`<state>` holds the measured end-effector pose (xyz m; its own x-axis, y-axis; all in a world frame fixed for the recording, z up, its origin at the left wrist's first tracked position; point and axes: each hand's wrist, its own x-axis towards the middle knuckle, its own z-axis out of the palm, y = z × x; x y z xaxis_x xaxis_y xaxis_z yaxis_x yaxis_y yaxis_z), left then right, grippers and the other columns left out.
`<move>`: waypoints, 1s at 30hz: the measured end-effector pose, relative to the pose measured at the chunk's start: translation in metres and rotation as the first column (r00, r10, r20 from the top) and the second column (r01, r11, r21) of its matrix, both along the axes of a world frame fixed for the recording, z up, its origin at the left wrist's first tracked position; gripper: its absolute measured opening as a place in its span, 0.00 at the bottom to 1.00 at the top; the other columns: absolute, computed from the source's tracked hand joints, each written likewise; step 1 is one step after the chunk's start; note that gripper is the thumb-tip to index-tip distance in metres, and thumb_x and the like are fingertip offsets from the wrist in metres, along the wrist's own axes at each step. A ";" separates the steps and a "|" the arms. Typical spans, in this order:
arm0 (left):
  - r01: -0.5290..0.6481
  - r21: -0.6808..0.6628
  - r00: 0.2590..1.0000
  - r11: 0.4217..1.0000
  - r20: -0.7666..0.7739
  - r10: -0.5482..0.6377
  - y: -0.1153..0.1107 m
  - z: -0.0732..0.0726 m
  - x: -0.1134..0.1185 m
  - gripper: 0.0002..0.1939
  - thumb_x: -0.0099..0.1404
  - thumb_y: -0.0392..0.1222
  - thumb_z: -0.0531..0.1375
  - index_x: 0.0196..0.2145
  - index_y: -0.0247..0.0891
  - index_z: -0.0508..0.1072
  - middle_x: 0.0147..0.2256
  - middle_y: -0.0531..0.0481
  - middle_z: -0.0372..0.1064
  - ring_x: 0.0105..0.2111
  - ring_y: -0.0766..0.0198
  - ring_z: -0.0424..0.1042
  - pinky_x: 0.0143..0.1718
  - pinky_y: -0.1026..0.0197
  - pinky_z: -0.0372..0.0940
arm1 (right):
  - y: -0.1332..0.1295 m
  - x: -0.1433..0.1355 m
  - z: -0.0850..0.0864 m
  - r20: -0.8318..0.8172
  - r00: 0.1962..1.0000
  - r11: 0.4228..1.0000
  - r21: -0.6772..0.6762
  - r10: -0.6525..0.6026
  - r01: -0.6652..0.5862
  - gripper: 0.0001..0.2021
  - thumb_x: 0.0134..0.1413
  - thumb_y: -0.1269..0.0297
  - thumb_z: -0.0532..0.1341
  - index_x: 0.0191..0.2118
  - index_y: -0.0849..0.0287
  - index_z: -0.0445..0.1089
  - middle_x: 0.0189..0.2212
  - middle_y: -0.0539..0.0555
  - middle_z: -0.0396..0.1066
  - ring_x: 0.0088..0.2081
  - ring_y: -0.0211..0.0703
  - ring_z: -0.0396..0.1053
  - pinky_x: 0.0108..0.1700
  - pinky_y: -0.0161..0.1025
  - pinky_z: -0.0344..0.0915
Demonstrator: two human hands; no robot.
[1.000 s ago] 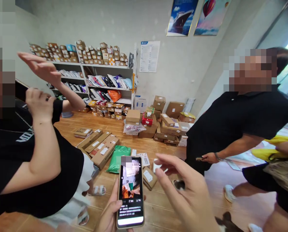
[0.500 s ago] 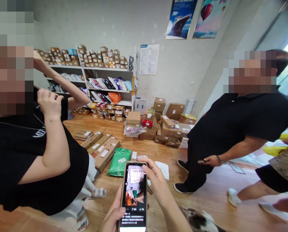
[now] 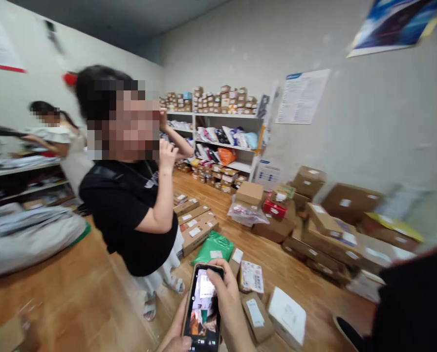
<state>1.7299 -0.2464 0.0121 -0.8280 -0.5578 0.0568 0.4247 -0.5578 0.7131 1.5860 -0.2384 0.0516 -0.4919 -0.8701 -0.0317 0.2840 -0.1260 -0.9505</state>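
Your phone (image 3: 204, 313) stands upright at the bottom edge, its lower end cut off. Your left hand (image 3: 176, 337) grips it from below, mostly out of frame. Your right hand (image 3: 228, 305) curls over its top right edge, fingers on the screen. A green bag (image 3: 213, 247) lies beyond on the floor.

Person in black shirt (image 3: 130, 215): standing just left of the hands — both arms lifting toward the head.
Green mailer (image 3: 214, 247): lying on the floor just beyond the hands.
Shelf (image 3: 222, 132): standing far beyond, holding parcels.
Cardboard boxes (image 3: 314, 230): piling up beyond — to the right.
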 end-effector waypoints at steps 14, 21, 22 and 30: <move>-0.661 0.286 0.721 0.693 -0.013 0.693 -0.067 -0.030 0.178 0.24 0.42 0.45 0.72 0.39 0.60 0.77 0.43 0.59 0.76 0.48 0.57 0.72 0.59 0.56 0.57 | -0.141 0.211 -0.008 -0.053 0.786 0.784 -0.048 0.617 -0.619 0.11 0.53 0.53 0.54 0.33 0.55 0.65 0.29 0.48 0.64 0.32 0.42 0.61 0.35 0.36 0.57; -0.791 0.143 0.610 0.595 0.094 0.787 -0.167 -0.059 0.289 0.26 0.38 0.45 0.73 0.39 0.53 0.78 0.45 0.57 0.75 0.62 0.51 0.55 0.65 0.51 0.44 | -0.230 0.311 -0.005 -0.040 0.780 0.778 -0.055 0.625 -0.626 0.14 0.52 0.50 0.54 0.33 0.56 0.65 0.28 0.48 0.64 0.31 0.42 0.61 0.34 0.35 0.57; -0.791 0.140 0.610 0.595 0.125 0.782 -0.181 -0.060 0.299 0.27 0.37 0.45 0.73 0.40 0.52 0.78 0.45 0.55 0.75 0.62 0.50 0.55 0.65 0.49 0.45 | -0.242 0.320 -0.003 -0.019 0.780 0.778 -0.047 0.626 -0.626 0.13 0.51 0.50 0.54 0.33 0.55 0.65 0.28 0.48 0.63 0.31 0.41 0.60 0.33 0.35 0.57; -0.755 0.144 0.655 0.640 0.214 0.725 -0.305 -0.049 0.330 0.36 0.42 0.51 0.68 0.51 0.46 0.69 0.49 0.50 0.72 0.59 0.46 0.60 0.61 0.47 0.55 | -0.374 0.357 -0.004 0.007 0.804 0.803 -0.036 0.595 -0.595 0.13 0.49 0.52 0.55 0.33 0.56 0.65 0.27 0.47 0.63 0.30 0.40 0.60 0.33 0.35 0.55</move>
